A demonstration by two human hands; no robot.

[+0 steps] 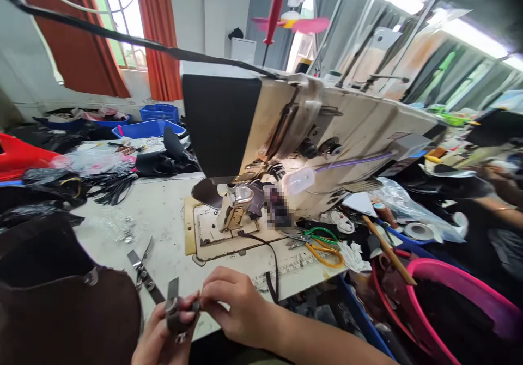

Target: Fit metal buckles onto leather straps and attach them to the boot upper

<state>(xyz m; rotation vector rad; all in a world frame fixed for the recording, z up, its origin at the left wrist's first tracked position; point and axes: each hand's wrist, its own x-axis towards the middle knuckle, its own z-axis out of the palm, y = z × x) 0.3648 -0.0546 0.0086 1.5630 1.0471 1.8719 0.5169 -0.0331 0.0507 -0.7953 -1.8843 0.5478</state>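
Hands meet at 6 o'clock, at the near edge of the table [163, 212]. The left hand [161, 338] and right hand [235, 305] both pinch a small dark strap [177, 313] with a metal clip, thumbs and forefingers pressed together on it; the piece sits between the two hands, just above the table edge. Just beside it at 7 o'clock lies a longer strap with snips [141, 269] on the tabletop. A thin dark cord [273, 264] runs from the right hand toward the sewing machine [310, 136] at 12 o'clock. Scissors [322, 245] with green and orange handles lie at 3 o'clock. A pink basin [461, 294] sits at 4 o'clock, and a brown bag [61, 305] fills 8 o'clock.
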